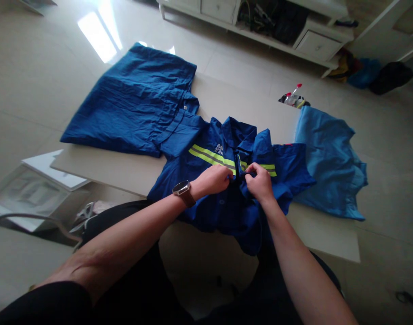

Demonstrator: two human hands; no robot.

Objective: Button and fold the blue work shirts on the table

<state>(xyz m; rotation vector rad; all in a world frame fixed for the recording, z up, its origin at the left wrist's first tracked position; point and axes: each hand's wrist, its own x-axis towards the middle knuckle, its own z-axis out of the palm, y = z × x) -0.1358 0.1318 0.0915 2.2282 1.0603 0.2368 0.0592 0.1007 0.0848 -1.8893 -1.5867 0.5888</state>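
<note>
At the centre of the frame, a dark blue work shirt [223, 216] lies on a pale board [101, 174], with reflective yellow stripes [209, 155] across its chest. My left hand [211, 179] and right hand [259, 182] are both closed, pinching the front placket [239, 164] just below the collar. The shirt is not folded, and I cannot tell how many buttons are done. Upper left lies a blue garment [132, 101]; at right, a lighter blue shirt [331, 162].

Pale board under blue work shirts [132, 99], board edge [101, 171]
</note>
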